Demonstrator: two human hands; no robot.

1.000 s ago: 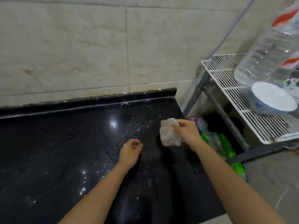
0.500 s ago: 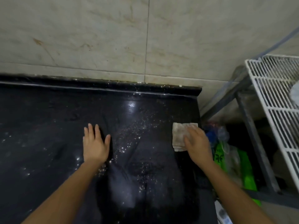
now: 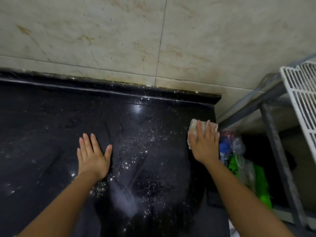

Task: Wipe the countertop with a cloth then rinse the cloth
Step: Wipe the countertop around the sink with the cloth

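Black countertop (image 3: 51, 125) speckled with droplets, left hand (image 3: 93, 155) flat on it with fingers spread, right hand (image 3: 204, 145) pressing pale cloth (image 3: 193, 128) flat at counter's right edge, green bag (image 3: 253, 178) below, white wire rack (image 3: 301, 100) far right.

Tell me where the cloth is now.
In the head view, the cloth lies at the right edge of the countertop, pressed flat under the right hand.

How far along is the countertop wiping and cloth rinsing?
Done: nothing clearly; white specks dot the shiny black countertop. In hand: the right hand presses a pale cloth flat at the counter's right edge, left hand resting flat. Left: wiping the specks, then rinsing.
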